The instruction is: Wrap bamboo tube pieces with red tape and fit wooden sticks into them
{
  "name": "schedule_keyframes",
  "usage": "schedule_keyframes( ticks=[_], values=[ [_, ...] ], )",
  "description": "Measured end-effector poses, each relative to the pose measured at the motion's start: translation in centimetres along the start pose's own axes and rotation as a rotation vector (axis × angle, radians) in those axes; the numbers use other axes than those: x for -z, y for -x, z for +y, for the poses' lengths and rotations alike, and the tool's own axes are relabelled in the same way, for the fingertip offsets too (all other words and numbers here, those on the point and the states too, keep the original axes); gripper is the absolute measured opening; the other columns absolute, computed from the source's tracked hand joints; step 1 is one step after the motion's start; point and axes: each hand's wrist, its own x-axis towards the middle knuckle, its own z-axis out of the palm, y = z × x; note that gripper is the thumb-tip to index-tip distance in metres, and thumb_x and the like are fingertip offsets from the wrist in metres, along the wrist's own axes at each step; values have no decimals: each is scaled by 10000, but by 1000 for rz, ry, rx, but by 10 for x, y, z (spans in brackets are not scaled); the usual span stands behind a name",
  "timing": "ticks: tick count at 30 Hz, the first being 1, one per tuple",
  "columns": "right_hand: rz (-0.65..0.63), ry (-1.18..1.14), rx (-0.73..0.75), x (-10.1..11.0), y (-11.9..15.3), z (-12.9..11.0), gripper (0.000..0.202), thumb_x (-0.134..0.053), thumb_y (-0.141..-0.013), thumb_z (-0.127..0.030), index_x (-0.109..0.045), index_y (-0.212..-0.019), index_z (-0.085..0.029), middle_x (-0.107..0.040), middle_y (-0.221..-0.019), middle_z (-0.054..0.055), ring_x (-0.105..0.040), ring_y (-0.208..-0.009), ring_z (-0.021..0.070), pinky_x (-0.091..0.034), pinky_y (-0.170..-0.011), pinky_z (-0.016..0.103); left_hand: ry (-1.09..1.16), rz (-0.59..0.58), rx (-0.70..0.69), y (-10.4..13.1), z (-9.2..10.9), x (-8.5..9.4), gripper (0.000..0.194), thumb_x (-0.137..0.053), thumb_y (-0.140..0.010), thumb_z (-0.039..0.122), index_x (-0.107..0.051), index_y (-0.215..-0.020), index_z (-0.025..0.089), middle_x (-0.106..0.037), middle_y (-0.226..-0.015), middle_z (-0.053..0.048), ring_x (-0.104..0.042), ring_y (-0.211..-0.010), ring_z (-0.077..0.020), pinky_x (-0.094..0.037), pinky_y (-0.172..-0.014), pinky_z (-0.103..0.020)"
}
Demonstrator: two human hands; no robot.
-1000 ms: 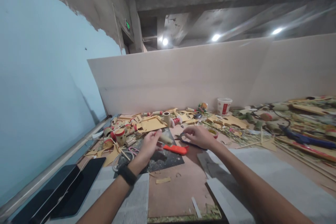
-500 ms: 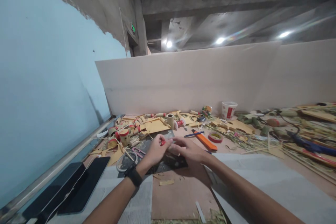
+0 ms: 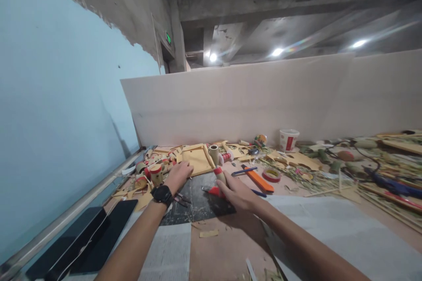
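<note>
My right hand [image 3: 237, 191] is closed around a small bamboo cylinder with a red top [image 3: 220, 174], which leans slightly. Under that hand, a red tool with a metal tip [image 3: 214, 191] lies low over the black cutting board [image 3: 198, 206]; whether the fingers also touch it I cannot tell. My left hand [image 3: 179, 176], with a black watch on the wrist, reaches to the near left edge of a shallow wooden frame [image 3: 198, 160]. Its fingertips are turned down and hidden. Below the left wrist lies a dark metal tool [image 3: 183, 199], partly covered.
Red-banded bamboo pieces [image 3: 156, 174] crowd the left. Behind stand a bamboo tube [image 3: 214, 153] and a red thread spool [image 3: 226, 156]. An orange utility knife [image 3: 259, 179], a blue pen [image 3: 244, 170] and a tape roll [image 3: 271, 174] lie right. Two dark tablets [image 3: 108, 232] lie front left.
My hands were together over the board and have moved apart. The left went left and forward to the wooden frame. The right now holds the red-topped cylinder upright; the frame shows more fully.
</note>
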Motion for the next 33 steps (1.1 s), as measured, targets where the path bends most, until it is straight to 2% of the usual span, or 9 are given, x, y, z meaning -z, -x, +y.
schedule_keyframes(
  ticks=[7, 11, 14, 16, 21, 23, 26, 29, 33],
  values=[
    [81, 23, -19, 11, 1, -6, 240, -384, -1002, -440, -479, -1026, -221, -666, -1030, 86, -602, -907, 238, -400, -769, 304, -116, -62, -197, 9, 2, 2, 314, -464, -799, -19, -598, -979, 201, -540, -1109, -78, -531, -1024, -209, -431, -888, -312],
    [78, 52, -5, 10, 3, -7, 246, -392, -996, -453, -493, -979, -229, -669, -935, 61, -594, -828, 230, -387, -741, 301, -72, -80, -272, 15, 12, 0, 253, -584, -709, 55, -648, -893, 217, -518, -1182, -63, -497, -1121, -233, -421, -969, -356],
    [84, 90, -9, 8, 3, -7, 257, -396, -990, -463, -488, -934, -230, -648, -857, 42, -573, -766, 218, -364, -693, 291, -70, -115, -241, 17, 17, 0, 206, -600, -723, 97, -702, -832, 238, -503, -1259, -61, -465, -1198, -266, -384, -1025, -425],
    [79, 111, -13, 7, 3, -7, 264, -399, -987, -466, -482, -905, -229, -634, -821, 33, -561, -739, 211, -343, -666, 283, -131, -105, -199, 17, 16, 1, 232, -576, -761, 101, -722, -867, 247, -512, -1260, -76, -463, -1209, -281, -376, -1025, -452],
    [59, 128, -15, 6, 2, -6, 255, -428, -981, -454, -482, -883, -225, -636, -828, 33, -559, -755, 202, -315, -653, 271, -323, -18, -12, 18, -3, 3, 416, -470, -836, 56, -675, -1153, 231, -530, -1253, -142, -471, -1205, -312, -392, -974, -466],
    [49, 137, -14, 5, 1, -5, 260, -431, -982, -457, -479, -872, -226, -623, -804, 25, -548, -737, 194, -299, -636, 266, -326, -38, 38, 20, -11, 2, 403, -451, -850, 56, -666, -1156, 206, -558, -1203, -155, -494, -1178, -314, -410, -945, -455],
    [43, 150, 10, 3, 1, -4, 276, -426, -986, -470, -477, -863, -229, -598, -759, 9, -521, -692, 180, -277, -616, 261, -299, -73, 29, 20, -17, 2, 367, -447, -865, 70, -646, -1148, 194, -599, -1128, -137, -529, -1138, -299, -422, -935, -430],
    [44, 156, 34, 2, 2, -4, 287, -426, -990, -478, -481, -863, -226, -594, -750, 9, -512, -680, 175, -274, -616, 259, -261, -82, -14, 18, -11, 3, 389, -439, -858, 45, -598, -1169, 216, -608, -1125, -90, -564, -1094, -245, -432, -924, -365],
    [33, 174, 38, 1, 2, -5, 311, -424, -992, -493, -497, -858, -222, -600, -741, 15, -516, -672, 177, -270, -610, 260, -208, -79, -11, 15, 12, 6, 327, -490, -840, 76, -564, -1119, 229, -585, -1132, -62, -616, -934, -195, -465, -799, -295]
  ],
)
